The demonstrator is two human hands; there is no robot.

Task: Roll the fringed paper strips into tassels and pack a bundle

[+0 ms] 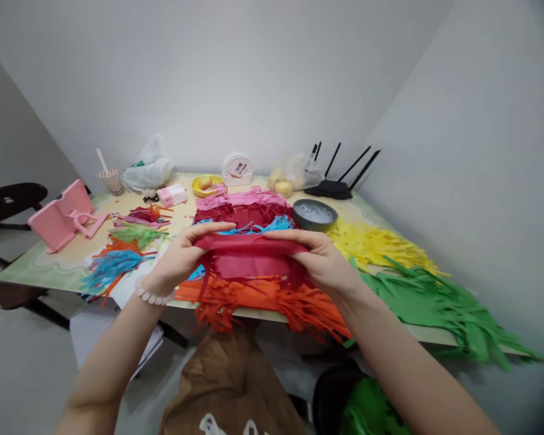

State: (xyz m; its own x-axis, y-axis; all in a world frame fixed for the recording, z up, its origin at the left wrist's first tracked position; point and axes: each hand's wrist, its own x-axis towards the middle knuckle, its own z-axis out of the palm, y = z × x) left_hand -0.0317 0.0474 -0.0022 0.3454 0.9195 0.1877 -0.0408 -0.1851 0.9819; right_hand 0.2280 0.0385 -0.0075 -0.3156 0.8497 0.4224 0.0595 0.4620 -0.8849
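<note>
Stretched level between my two hands is a sheet of red fringed tissue paper (252, 264), its upper edge folded over and its cut strips hanging at both ends. My left hand (184, 251), with a white bead bracelet on the wrist, pinches its left end. At the right end, my right hand (320, 257) grips it between thumb and fingers. Beneath it lies orange fringed tissue paper (249, 294), whose strips droop over the table's front edge. Blue fringed paper (276, 225), dark red fringed paper (247, 215) and pink fringed paper (249, 197) lie behind.
Yellow (381, 244) and green fringed paper (428, 302) spread on the right. A grey bowl (315, 214) and black router (330, 188) stand behind them. Finished-looking tassels (115, 266) lie left, near a pink stand (70, 216), drink cup (112, 181) and plastic bag (148, 172).
</note>
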